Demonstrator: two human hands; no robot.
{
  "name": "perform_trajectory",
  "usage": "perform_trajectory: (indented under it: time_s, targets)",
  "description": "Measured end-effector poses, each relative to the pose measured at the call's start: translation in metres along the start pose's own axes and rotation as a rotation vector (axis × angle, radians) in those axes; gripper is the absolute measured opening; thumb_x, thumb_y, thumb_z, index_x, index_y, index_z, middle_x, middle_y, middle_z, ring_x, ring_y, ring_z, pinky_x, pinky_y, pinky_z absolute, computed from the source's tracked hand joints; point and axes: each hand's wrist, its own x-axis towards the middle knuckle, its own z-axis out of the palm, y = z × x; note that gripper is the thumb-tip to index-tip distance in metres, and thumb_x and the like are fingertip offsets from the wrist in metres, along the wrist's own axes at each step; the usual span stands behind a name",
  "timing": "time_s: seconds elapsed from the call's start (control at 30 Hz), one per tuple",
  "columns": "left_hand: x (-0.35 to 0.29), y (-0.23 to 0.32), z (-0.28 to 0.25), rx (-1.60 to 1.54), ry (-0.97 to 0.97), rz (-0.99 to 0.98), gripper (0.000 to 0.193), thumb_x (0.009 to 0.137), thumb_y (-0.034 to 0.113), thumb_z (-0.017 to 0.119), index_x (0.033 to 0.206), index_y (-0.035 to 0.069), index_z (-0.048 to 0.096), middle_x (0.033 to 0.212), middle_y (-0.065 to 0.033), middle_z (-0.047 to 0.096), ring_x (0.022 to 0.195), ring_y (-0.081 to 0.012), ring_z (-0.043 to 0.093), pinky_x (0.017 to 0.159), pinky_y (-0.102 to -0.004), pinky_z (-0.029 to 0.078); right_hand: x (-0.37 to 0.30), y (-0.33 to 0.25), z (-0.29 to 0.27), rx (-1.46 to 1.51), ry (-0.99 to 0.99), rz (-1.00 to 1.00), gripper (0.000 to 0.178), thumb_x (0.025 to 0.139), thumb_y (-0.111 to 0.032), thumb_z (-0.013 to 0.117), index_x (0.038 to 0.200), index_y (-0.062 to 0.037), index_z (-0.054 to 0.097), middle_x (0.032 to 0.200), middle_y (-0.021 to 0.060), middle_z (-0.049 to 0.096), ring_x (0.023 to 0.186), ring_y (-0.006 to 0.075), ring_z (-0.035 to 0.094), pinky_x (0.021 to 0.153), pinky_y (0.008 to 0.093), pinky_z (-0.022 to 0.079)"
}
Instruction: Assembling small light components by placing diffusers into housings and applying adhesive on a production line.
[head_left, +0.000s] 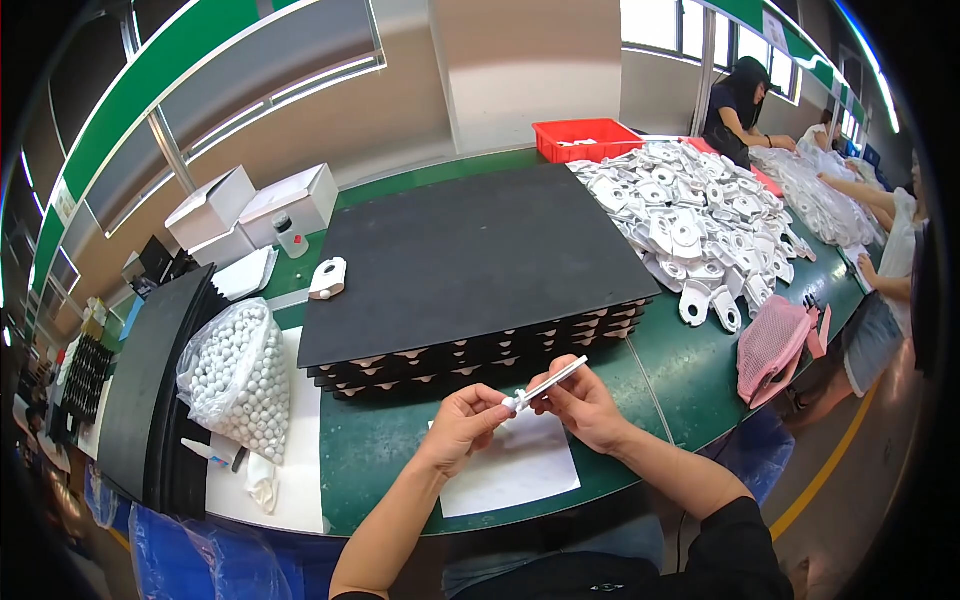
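Over the front of the green bench, I hold a flat white plastic part (pixel 564 375) edge-on between both hands. My right hand (pixel 592 408) pinches it by its side, fingers closed. At the part's left end sits a small white knobbly piece (pixel 514 403), which the closed fingertips of my left hand (pixel 464 428) grip. Whether that piece is separate or joined to the part, I cannot tell. Below my hands lies a white paper sheet (pixel 515 474). Another white part (pixel 328 278) rests on the left corner of the stacked black sheets (pixel 470 255), beyond my hands.
A clear bag of white balls (pixel 235 375) stands on the left, beside more black sheets (pixel 150 390). To the right is a heap of white parts (pixel 690 220), with a red crate (pixel 585 140) behind and a pink mesh bag (pixel 775 345) nearer. Other people work farther right.
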Motion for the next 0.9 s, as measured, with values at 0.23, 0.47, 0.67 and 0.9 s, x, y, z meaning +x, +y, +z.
perform_trajectory:
  time_s: [0.23, 0.47, 0.67, 0.9]
  targets:
    - [0.002, -0.004, 0.001, 0.038, -0.041, -0.038, 0.014, 0.073, 0.007, 0.067, 0.074, 0.01, 0.053, 0.065, 0.0029, 0.054, 0.05, -0.0024, 0.042, 0.041, -0.0166, 0.028, 0.0, -0.001, 0.001, -0.188, -0.081, -0.062, 0.015, 0.089, -0.003, 0.047, 0.102, -0.0068, 0.04, 0.091, 0.006, 0.054, 0.08, 0.0132, 0.054, 0.071, 0.0272, 0.046]
    - [0.003, 0.005, -0.008, 0.108, -0.159, -0.012, 0.026, 0.057, -0.003, 0.058, 0.079, 0.009, 0.051, 0.07, 0.0045, 0.048, 0.06, -0.0028, 0.042, 0.049, -0.0161, 0.031, 0.026, -0.048, 0.04, -0.587, -0.339, -0.053, 0.013, 0.086, -0.004, 0.053, 0.097, -0.0034, 0.047, 0.085, 0.0034, 0.052, 0.078, 0.0086, 0.052, 0.068, 0.0254, 0.044]
    - [0.008, -0.001, -0.027, -0.366, -0.283, 0.076, 0.046, 0.083, 0.05, 0.051, 0.1, 0.007, 0.05, 0.072, 0.0024, 0.045, 0.06, -0.0035, 0.037, 0.04, -0.0145, 0.021, 0.135, -0.067, 0.087, -0.702, -0.24, -0.105, 0.034, 0.079, -0.008, 0.058, 0.108, -0.001, 0.042, 0.079, 0.0066, 0.061, 0.073, 0.0078, 0.055, 0.064, 0.0226, 0.043]
    - [0.01, 0.007, -0.028, -0.496, 0.02, -0.08, 0.023, 0.078, 0.001, 0.046, 0.101, 0.004, 0.049, 0.082, -0.0078, 0.054, 0.067, -0.0132, 0.049, 0.036, -0.0154, 0.028, 0.274, -0.001, 0.084, -1.095, 0.149, 0.079, 0.029, 0.07, -0.022, 0.065, 0.089, 0.0002, 0.064, 0.092, 0.0151, 0.064, 0.085, 0.0278, 0.062, 0.075, 0.0346, 0.047]
